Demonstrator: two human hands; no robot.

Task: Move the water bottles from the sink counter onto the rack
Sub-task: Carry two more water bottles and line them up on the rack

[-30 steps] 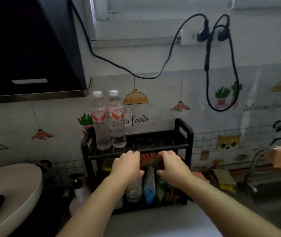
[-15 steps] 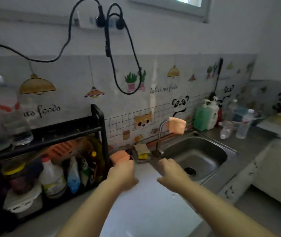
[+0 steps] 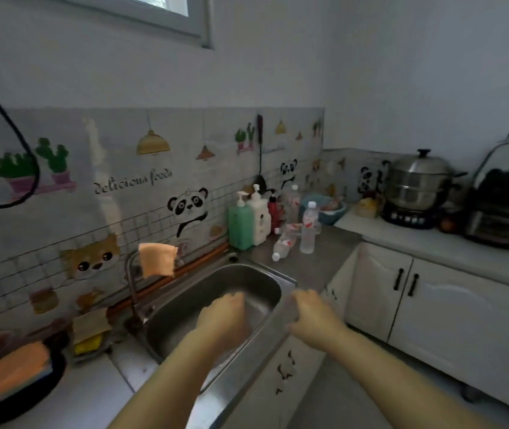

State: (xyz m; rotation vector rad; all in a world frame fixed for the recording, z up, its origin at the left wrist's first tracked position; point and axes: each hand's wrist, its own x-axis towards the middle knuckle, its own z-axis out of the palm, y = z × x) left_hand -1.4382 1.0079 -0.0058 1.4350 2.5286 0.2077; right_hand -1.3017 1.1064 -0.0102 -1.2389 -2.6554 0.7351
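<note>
A black cable (image 3: 27, 156) loops down the tiled wall at far left. Below it, on the white desk (image 3: 92, 394), a dark pan (image 3: 58, 366) holds an orange cloth (image 3: 15, 370), with a sponge (image 3: 87, 331) just beyond. The tap (image 3: 131, 286) rises at the far left corner of the sink (image 3: 265, 283), a rag (image 3: 157, 258) draped over its spout.

The left grip (image 3: 222, 314) hangs over the basin, released, fingers loosely curled and holding nothing. The right grip (image 3: 315, 314) is just right of the sink's rim, also released and holding nothing. Both are blurred.

Past the sink's far right corner lies the grey desk (image 3: 318, 267). A green soap (image 3: 240, 224) and a white soap (image 3: 259, 218) stand against the wall. Just right of them are the water bottles: an upright bottle (image 3: 308, 230), a lying bottle (image 3: 282, 247) near its foot, and a third bottle (image 3: 291, 228) on its side behind. A bare strip of grey desk runs between the sink rim and these.

The desk turns a corner there. The right desk (image 3: 432, 243) carries a steamer (image 3: 417, 184). Cabinets (image 3: 432, 298) run beneath, and open floor (image 3: 355, 397) lies before them at near right.
</note>
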